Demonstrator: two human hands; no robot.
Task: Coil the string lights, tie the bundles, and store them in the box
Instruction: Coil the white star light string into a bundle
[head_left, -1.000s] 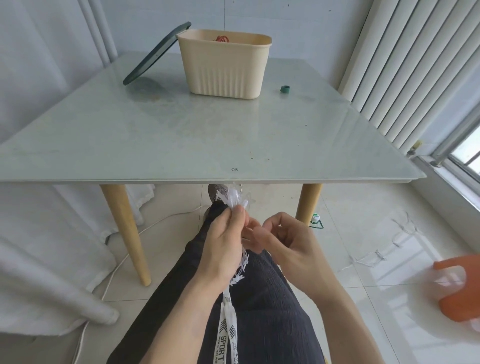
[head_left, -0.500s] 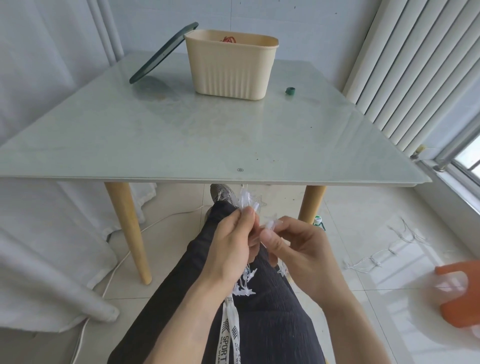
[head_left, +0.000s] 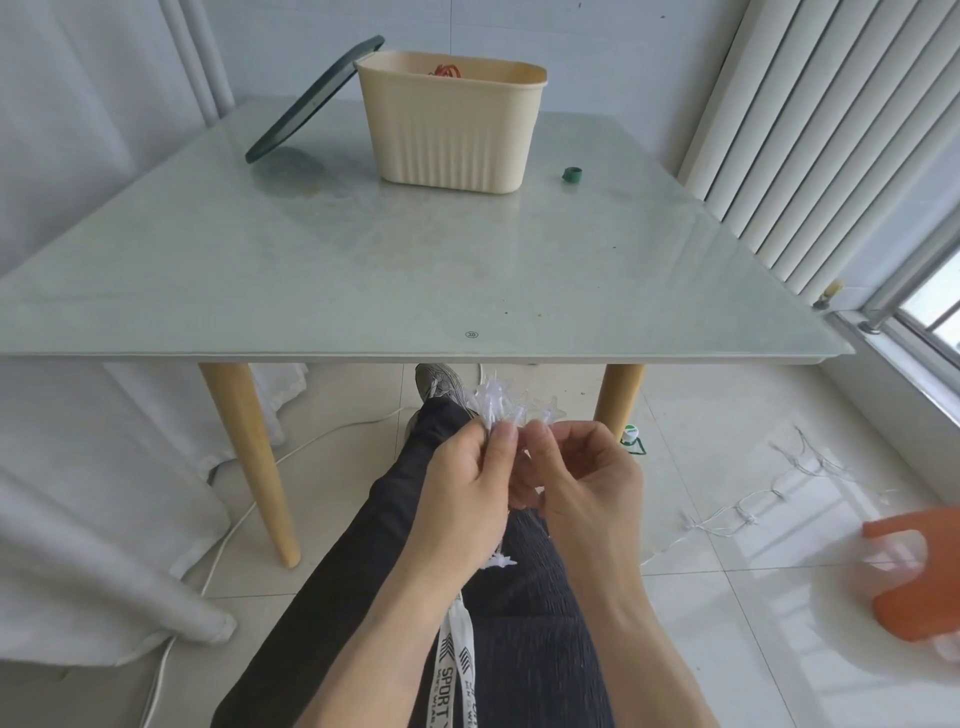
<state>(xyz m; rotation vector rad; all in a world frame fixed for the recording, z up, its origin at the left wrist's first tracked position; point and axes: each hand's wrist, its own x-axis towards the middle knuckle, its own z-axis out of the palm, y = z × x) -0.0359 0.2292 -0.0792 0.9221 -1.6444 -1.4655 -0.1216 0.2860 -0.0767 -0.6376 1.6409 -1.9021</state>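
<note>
You hold the string lights low over your lap, just in front of the near edge of the table. Your left hand has its thumb and fingers curled round the gathered bunch, clear star-shaped bulbs poking out above your fingertips and one more star showing below the heel of the hand. That grip looks meant to keep the finished loops together while more comes in. Your right hand sits just beside it, fingers curled, thumb and forefinger pinching at the bunch near its top. You seem to be feeding or laying on the next loop, though the wire between your fingers is too fine to make out.

The rest of the lights trail across the floor tiles to your right, so the coiling is not finished, by my reckoning. That loose run passes close to the orange stool and could catch on it as you draw it in.

The box stands open at the far side of the table, something red showing inside, with its dark lid propped against its left wall. A small green roll, possibly the tie, lies to the right of the box. Both are well apart from your hands. A white cable runs along the floor past the table leg.
</note>
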